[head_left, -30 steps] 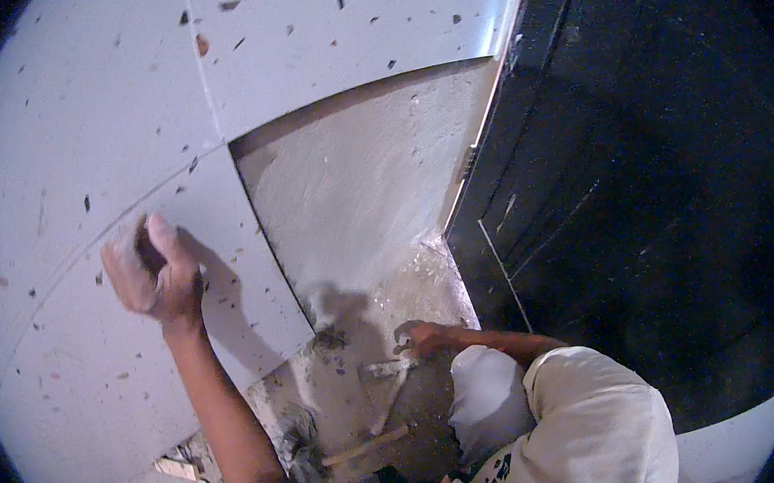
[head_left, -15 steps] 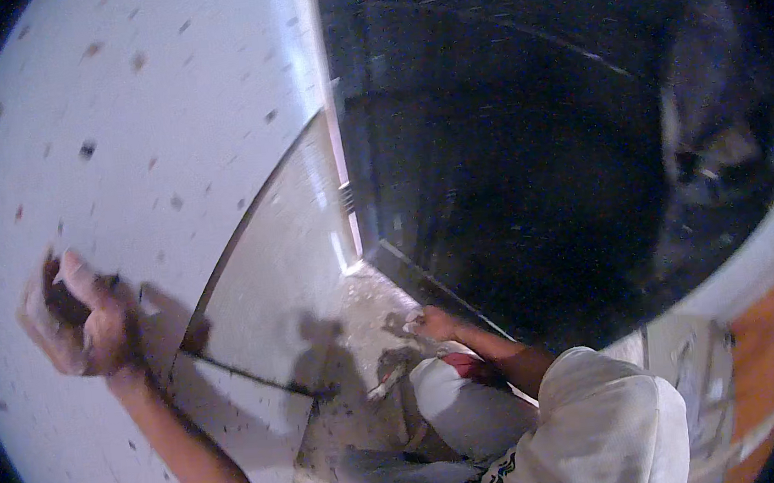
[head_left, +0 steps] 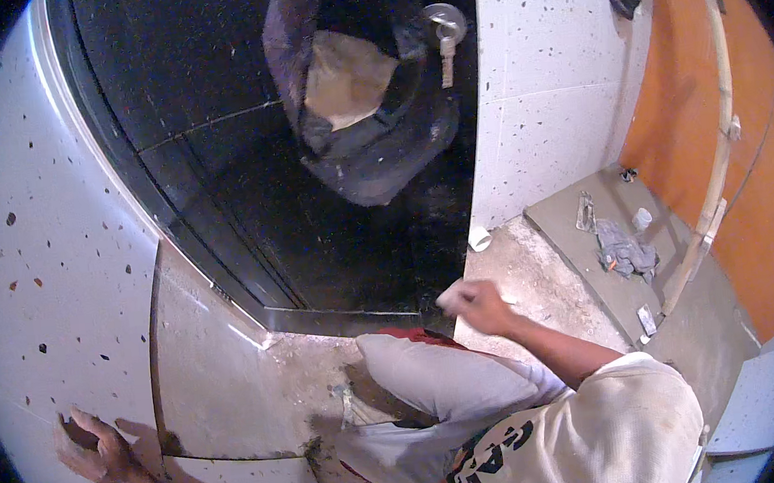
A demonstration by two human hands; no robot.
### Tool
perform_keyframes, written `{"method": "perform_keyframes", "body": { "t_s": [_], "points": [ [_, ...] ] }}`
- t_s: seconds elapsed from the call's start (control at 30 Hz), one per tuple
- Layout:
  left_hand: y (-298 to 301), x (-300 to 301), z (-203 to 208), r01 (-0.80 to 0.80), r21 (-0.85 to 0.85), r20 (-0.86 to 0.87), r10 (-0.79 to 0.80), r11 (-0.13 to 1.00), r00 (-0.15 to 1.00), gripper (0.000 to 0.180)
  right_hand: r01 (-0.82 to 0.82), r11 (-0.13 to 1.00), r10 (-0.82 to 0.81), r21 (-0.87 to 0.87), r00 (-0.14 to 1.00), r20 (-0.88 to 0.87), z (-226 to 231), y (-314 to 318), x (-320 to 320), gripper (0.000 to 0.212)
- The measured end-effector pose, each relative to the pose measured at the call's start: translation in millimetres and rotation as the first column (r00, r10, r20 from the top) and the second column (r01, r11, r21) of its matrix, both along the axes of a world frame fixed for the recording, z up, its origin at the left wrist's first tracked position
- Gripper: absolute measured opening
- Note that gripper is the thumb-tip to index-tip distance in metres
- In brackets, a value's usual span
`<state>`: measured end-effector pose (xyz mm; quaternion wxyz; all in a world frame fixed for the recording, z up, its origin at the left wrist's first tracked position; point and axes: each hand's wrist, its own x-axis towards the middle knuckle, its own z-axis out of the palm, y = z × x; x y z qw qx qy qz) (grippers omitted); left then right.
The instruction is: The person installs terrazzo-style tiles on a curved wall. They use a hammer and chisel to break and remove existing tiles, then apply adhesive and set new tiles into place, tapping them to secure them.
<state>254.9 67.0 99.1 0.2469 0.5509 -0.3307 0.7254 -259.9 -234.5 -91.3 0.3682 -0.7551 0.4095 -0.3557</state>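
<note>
My left hand point(head_left: 97, 448) lies spread against the white speckled tile point(head_left: 38, 300) at the lower left, with a dark patch under its fingers. Just right of it is a bare grey cement patch point(head_left: 219, 376) where no tile covers the surface. My right hand point(head_left: 472, 304) is raised over my bent knee in grey trousers point(head_left: 441, 384), fingers curled into a fist. A pale bit shows at its knuckles, and I cannot make out whether that is a held thing. The fist hovers above the rough grey floor point(head_left: 537, 274).
Glossy black tiles point(head_left: 312, 220) fill the middle, with a dark bag point(head_left: 355, 88) and a chrome tap point(head_left: 444, 23) above. A white cup point(head_left: 479, 238) stands in the corner. Rags point(head_left: 626, 256) lie on a grey ledge beside a long pale pole point(head_left: 718, 130) and an orange wall.
The view has swung right and down. My left hand stays on the white tile, its fingers now spread. My right hand has lifted off the floor and closed above my knee.
</note>
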Motion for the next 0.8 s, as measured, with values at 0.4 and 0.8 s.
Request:
{"method": "perform_keyframes", "body": {
  "t_s": [0.4, 0.8],
  "points": [
    [0.4, -4.9, -3.4, 0.021, 0.015, -0.182, -0.018, 1.000, 0.983, 0.021, 0.390, 0.890, -0.237, -0.234, 0.837, 0.494, 85.6, -80.7, 12.6, 0.050],
    [-3.9, -10.8, -3.6, -0.133, 0.052, -0.086, 0.137, 0.990, 0.987, 0.022, 0.439, 0.843, -0.222, -0.310, 0.809, 0.544, 63.0, -54.7, 20.2, 0.049]
  ]
}}
